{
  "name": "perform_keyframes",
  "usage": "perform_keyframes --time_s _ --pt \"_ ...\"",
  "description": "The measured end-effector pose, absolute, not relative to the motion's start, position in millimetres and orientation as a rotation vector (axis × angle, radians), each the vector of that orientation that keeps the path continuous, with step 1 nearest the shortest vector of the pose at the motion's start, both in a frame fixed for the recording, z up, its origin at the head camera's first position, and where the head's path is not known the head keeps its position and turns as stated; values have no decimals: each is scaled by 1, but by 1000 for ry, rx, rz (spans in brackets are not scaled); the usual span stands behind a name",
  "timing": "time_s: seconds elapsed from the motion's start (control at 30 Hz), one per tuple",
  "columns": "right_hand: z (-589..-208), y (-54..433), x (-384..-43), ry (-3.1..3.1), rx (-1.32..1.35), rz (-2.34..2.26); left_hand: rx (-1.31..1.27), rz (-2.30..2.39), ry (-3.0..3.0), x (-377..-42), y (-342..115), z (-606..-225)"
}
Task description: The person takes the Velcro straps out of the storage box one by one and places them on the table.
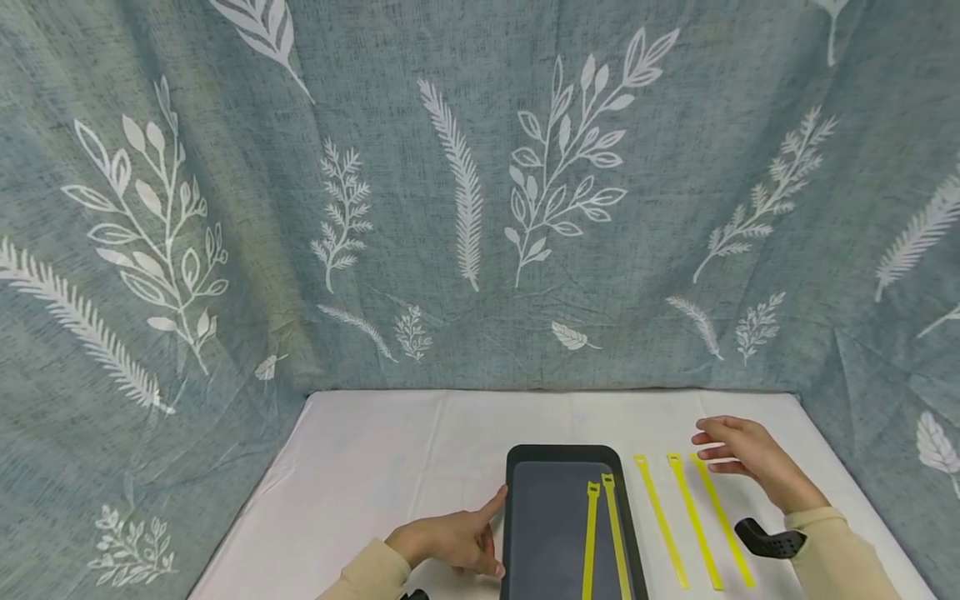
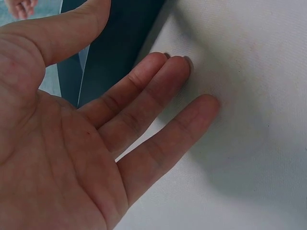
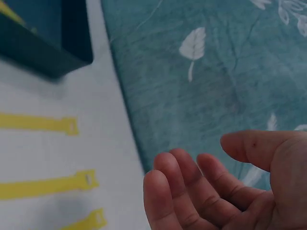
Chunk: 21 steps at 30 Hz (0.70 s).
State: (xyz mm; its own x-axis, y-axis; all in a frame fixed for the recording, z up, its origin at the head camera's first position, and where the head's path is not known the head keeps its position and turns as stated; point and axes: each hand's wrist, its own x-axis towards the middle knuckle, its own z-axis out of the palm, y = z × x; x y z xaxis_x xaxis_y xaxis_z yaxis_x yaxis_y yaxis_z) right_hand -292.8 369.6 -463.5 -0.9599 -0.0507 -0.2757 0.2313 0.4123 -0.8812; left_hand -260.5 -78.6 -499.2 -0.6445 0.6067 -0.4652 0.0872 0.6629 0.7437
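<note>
A dark tray (image 1: 547,533) lies on the white table, two yellow hook-and-loop cable ties (image 1: 590,542) side by side along its right part. My left hand (image 1: 453,537) touches the tray's left side with thumb and index finger; its other fingers are loosely extended in the left wrist view. To the right of the tray lie three more yellow cable ties (image 1: 695,521), slotted heads toward the back. Above the head of the rightmost one is my right hand (image 1: 750,458), its fingers loosely bent and nothing held. The tray's near end is cut off in the head view.
White cloth (image 1: 390,467) covers the table. A blue-grey curtain (image 1: 480,208) with white leaf prints hangs along the back and both sides. A black device (image 1: 770,539) is on the right wrist.
</note>
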Motion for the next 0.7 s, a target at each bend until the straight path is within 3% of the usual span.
perform_keyframes --time_s 0.7 --pt "-423 305 -286 2272 -82 -1748 540 909 2136 -263 -78 -499"
